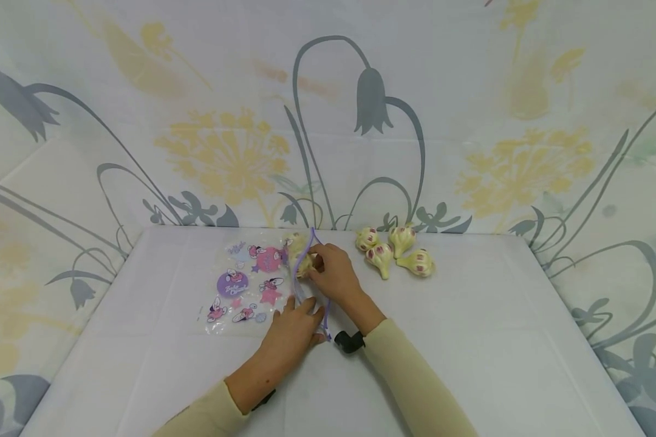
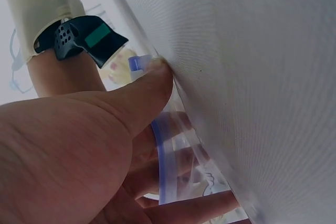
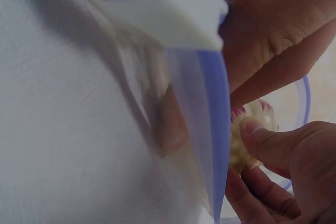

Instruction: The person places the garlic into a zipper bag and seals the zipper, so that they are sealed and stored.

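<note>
A clear zip bag with pink and purple cartoon prints lies flat, its purple-edged mouth spread apart toward the right. My left hand holds the near side of that mouth; in the left wrist view the thumb is at the purple zip strip and some fingers show through the film. My right hand reaches into the mouth and pinches a garlic bulb between thumb and fingers. Beside it, pale garlic shows through the bag near the far edge; the film blurs its outline.
Several garlic bulbs with purplish marks lie in a cluster right of the bag. The white table meets a flower-printed cloth at the back. Black wrist cameras sit on both wrists.
</note>
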Demonstrator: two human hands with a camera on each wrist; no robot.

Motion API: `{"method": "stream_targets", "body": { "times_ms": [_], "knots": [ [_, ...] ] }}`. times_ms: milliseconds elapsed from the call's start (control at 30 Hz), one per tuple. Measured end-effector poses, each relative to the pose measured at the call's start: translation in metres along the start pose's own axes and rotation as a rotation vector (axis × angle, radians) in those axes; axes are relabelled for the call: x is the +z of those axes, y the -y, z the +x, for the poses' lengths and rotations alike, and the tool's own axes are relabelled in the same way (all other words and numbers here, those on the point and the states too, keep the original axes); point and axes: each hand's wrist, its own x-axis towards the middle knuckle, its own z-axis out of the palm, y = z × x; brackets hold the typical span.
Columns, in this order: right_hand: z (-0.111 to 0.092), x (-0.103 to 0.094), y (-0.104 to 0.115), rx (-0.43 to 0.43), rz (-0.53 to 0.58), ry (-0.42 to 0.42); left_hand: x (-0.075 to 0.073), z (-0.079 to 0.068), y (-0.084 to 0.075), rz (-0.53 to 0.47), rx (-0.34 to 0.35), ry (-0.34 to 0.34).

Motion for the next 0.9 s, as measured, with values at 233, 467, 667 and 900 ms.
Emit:
{"method": "stream_targets", "body": {
  "times_ms": [233,467,667,900],
  "knots": [
    [0.003,0.004,0.002,0.018,-0.032,-0.016,0.0,0.0,0.0,0.009,0.022,-0.025],
    [0.004,0.008,0.004,0.059,-0.033,-0.012,0.002,0.0,0.001,-0.011,0.026,-0.017],
    [0.002,0.01,0.01,0.076,-0.016,-0.02,0.003,-0.001,0.003,-0.053,0.041,-0.031],
    [0.0,0.01,0.013,0.084,0.018,-0.014,0.004,-0.002,0.002,-0.05,0.055,-0.046]
  ]
}}
